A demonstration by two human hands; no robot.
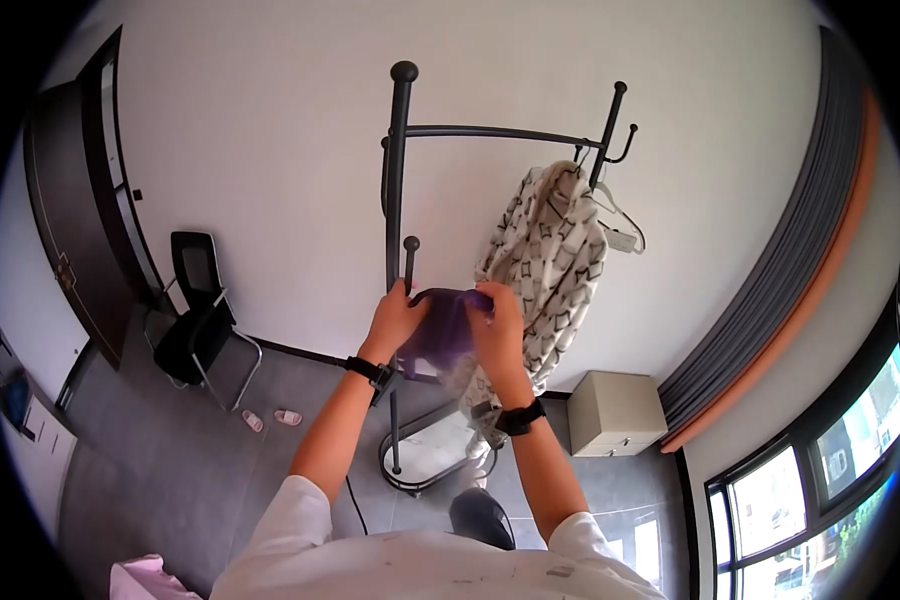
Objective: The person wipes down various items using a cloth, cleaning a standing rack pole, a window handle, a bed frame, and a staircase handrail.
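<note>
Between my two hands is a translucent purple thing (440, 335) with a dark upper edge; blur keeps me from telling its exact kind. My left hand (398, 318) grips its left edge, fingers closed. On the opposite side my right hand (500, 318) pinches the upper right edge, thumb and fingers together. Behind my right hand, a cream fleece garment with dark diamond shapes (560, 250) hangs from the dark metal coat rack (500, 133). A rack post (396, 190) rises behind my left hand. Part of the garment is hidden by my right forearm.
The rack's base has a pale shelf (430, 450). A dark rounded object (482, 518) stands on the floor near me. A beige cabinet (615, 412) is at right, beside a grey curtain (770, 260). Leftward are a black chair (198, 300), pink slippers (287, 417) and a door (75, 220).
</note>
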